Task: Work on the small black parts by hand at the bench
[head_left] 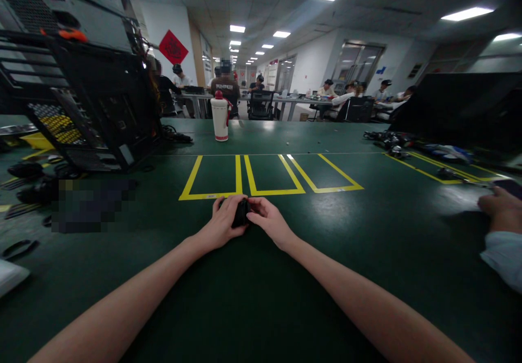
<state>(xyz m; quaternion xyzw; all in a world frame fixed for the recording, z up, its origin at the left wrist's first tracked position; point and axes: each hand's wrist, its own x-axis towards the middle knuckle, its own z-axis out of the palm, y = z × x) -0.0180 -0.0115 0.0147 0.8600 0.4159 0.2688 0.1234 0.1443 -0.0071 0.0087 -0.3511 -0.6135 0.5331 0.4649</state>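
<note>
The left hand (223,220) is closed around a small black object (240,214), its fingers curled over the far side and its thumb along the near side; the right hand (269,220) meets it from the other side, thumb and fingertips drawn in close on the object's right edge, so that both hands have hold of it; the fingers hide much of the object, and I cannot tell exactly what it is. It is held low at the middle of the green table (244,297), just on the near side of three yellow tape outlines (277,192); whether it touches the table top I cannot tell. Beyond the outlines a white bottle (221,119) with a red lid stands upright; to the left are a large black computer case (101,102), tilted, with dark cables (176,134) beside it, and nearer, a dark item (92,205) too blurred to make out; to the right lie more cables (393,146) and further yellow tape (428,173), with a large black panel (457,107) behind them. At the right edge another person's hand (499,206) holds a dark thing, well apart from the two hands; in the background several people (225,88) sit at other tables (289,100).
</note>
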